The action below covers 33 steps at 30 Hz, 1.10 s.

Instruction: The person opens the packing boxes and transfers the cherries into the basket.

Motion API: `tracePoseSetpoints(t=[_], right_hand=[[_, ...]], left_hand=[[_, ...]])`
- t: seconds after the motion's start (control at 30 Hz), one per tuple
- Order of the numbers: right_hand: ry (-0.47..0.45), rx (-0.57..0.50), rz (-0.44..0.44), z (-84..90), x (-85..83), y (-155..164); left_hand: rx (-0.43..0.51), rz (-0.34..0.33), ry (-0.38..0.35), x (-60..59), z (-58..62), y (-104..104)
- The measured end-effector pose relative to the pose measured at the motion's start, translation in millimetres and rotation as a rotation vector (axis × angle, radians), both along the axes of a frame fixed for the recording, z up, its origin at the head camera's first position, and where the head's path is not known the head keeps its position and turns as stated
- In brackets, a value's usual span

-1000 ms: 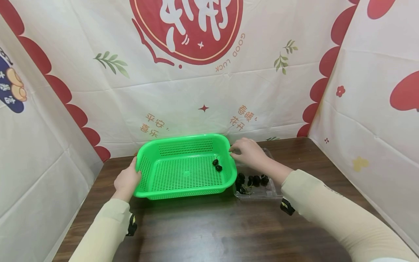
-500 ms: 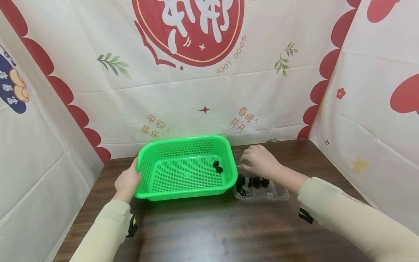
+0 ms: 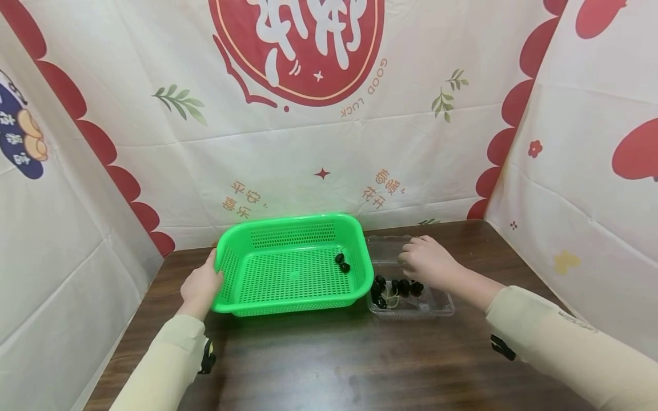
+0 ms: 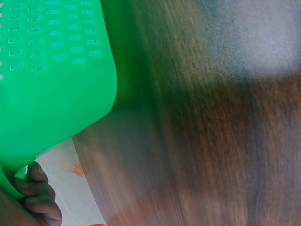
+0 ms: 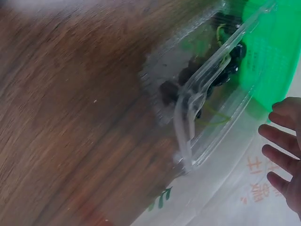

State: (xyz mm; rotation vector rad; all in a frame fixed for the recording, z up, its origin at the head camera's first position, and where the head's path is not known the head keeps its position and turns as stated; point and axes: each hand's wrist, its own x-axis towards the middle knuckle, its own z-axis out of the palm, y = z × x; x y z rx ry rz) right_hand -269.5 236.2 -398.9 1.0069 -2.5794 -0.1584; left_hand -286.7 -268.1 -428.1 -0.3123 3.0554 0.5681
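At far left, the left hand [image 3: 200, 285] grips the green basket [image 3: 288, 288] by its left rim; inside, right, 2 dark fruits [image 3: 345, 267], perhaps cherries; the empty right hand [image 3: 429, 262], fingers parted, hangs above the clear box [image 3: 439, 305] of other fruits [image 3: 404, 287]

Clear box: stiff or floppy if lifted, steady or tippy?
Likely light and bendy: the box has thin-looking, see-through walls. The dark fruit inside looks round and glossy, so it may roll if tilted. It sits mostly toward the basket, so that side could dip first.
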Motion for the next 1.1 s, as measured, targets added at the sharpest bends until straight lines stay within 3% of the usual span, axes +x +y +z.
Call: tracePoseSetpoints(t=[0.47, 1.1], right_hand=[[-0.027, 0.135, -0.035, -8.3, 5.4, 18.5], [-0.043, 0.143, -0.024, -13.4, 7.7, 25.5]], left_hand=[[0.005, -0.001, 0.012, -1.7, -4.4, -2.0], [0.016, 0.004, 0.013, -1.6, -4.1, -2.0]])
